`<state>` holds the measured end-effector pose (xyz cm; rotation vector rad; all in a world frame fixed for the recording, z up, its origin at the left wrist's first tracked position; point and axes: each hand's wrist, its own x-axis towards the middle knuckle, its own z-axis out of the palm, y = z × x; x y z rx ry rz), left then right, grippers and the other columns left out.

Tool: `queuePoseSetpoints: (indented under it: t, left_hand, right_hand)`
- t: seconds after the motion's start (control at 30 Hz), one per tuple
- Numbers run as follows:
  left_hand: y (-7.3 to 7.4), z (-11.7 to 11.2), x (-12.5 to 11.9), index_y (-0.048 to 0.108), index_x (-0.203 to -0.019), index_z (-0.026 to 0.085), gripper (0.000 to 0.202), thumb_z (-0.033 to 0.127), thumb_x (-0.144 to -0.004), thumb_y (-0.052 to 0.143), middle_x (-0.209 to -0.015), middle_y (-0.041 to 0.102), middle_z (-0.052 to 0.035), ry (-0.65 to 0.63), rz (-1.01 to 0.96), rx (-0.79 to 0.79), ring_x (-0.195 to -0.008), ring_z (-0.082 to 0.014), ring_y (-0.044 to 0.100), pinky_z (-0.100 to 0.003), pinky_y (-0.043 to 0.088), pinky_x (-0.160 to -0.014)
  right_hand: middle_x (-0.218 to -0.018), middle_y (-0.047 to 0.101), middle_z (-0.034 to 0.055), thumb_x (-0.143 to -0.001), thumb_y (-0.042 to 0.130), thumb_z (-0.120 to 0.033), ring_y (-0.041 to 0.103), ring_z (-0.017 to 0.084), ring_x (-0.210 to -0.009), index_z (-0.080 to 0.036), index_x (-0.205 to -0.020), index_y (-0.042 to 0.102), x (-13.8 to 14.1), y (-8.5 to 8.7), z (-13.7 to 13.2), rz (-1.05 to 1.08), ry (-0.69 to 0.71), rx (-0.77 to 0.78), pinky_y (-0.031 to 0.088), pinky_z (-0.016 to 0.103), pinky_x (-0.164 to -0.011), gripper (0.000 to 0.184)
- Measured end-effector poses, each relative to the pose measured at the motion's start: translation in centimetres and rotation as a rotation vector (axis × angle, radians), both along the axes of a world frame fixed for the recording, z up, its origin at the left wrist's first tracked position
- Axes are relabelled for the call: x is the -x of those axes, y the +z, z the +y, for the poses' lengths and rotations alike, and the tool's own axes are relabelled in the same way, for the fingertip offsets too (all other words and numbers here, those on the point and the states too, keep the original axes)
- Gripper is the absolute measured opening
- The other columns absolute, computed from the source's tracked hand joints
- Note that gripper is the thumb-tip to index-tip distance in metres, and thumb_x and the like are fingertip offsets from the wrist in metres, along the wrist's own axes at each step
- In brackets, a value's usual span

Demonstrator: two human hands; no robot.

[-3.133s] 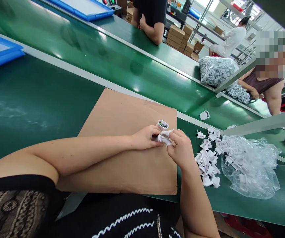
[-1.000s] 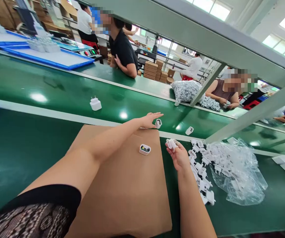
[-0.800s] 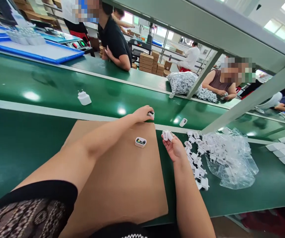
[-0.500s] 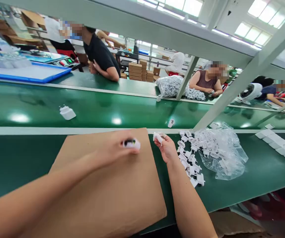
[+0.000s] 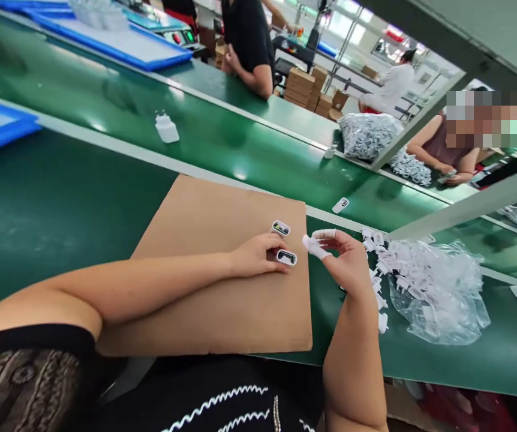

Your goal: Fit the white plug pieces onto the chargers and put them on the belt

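Note:
On the cardboard sheet (image 5: 222, 222), my left hand (image 5: 262, 255) has its fingers closed round a white charger housing (image 5: 286, 258), whose open end shows dark parts inside. A second open charger housing (image 5: 280, 227) stands just beyond those fingers. My right hand (image 5: 346, 258) is past the sheet's right edge, pinching a small white plug cap (image 5: 313, 246) with thin pins. White covering wraps a fingertip of this hand. Beside it on the green bench lie several loose plug caps (image 5: 382, 264), some partly hidden by my forearm.
A clear plastic bag (image 5: 447, 294) with white plug caps lies to the right. Beyond the bench runs a green belt (image 5: 213, 150) carrying a white charger (image 5: 167, 128) and a small white housing (image 5: 340, 205). A slanted metal post (image 5: 465, 210) rises at right. Co-workers sit opposite.
My left hand has come down and right with its charger housing, near a second housing on the cardboard. My right hand still holds a white plug cap. The camera view has tilted and shifted.

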<state>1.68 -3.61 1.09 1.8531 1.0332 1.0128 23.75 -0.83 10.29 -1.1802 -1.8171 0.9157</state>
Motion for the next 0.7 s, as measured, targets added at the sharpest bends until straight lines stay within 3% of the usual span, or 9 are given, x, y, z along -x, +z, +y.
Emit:
queuePoseSetpoints:
  t: [0.07, 0.2, 0.53, 0.7]
  left_hand:
    - [-0.1, 0.0, 0.2, 0.075, -0.096, 0.019, 0.03, 0.04, -0.078, 0.086, -0.097, 0.07, -0.006, 0.002, -0.033, 0.012, -0.095, -0.0229, 0.065, -0.035, 0.053, -0.085]
    - [0.0, 0.0, 0.1, 0.075, -0.089, 0.019, 0.027, 0.039, -0.076, 0.087, -0.091, 0.067, -0.0043, 0.031, -0.054, 0.019, -0.086, -0.0207, 0.063, -0.032, 0.051, -0.075]
    - [-0.1, 0.0, 0.2, 0.073, -0.086, 0.018, 0.021, 0.032, -0.076, 0.086, -0.091, 0.068, -0.0045, 0.025, -0.102, -0.002, -0.09, -0.0221, 0.064, -0.034, 0.053, -0.082]
    - [-0.1, 0.1, 0.1, 0.072, -0.084, 0.018, 0.022, 0.034, -0.077, 0.086, -0.087, 0.066, -0.0034, 0.037, -0.101, -0.016, -0.084, -0.0202, 0.063, -0.032, 0.051, -0.076]
  right_hand:
    - [-0.091, 0.075, 0.0049, -0.081, 0.073, -0.023, 0.067, 0.019, -0.081, -0.021, -0.096, 0.078, 0.3, 0.6, -0.9, -0.171, 0.111, -0.055, 0.055, 0.034, -0.079, 0.015]
    - [-0.09, 0.073, 0.0039, -0.08, 0.059, -0.008, 0.065, 0.019, -0.083, -0.023, -0.097, 0.079, 1.3, 0.4, -1.8, -0.354, 0.245, -0.122, 0.052, 0.031, -0.076, 0.03]
    - [-0.087, 0.07, 0.0034, -0.079, 0.06, -0.008, 0.063, 0.021, -0.081, -0.023, -0.097, 0.076, 2.4, -0.3, -2.1, -0.537, 0.23, -0.167, 0.045, 0.03, -0.067, 0.028]
    - [-0.088, 0.072, 0.0037, -0.077, 0.06, -0.008, 0.063, 0.021, -0.08, -0.023, -0.095, 0.075, 2.6, -0.5, -2.2, -0.53, 0.194, -0.195, 0.045, 0.03, -0.067, 0.028]
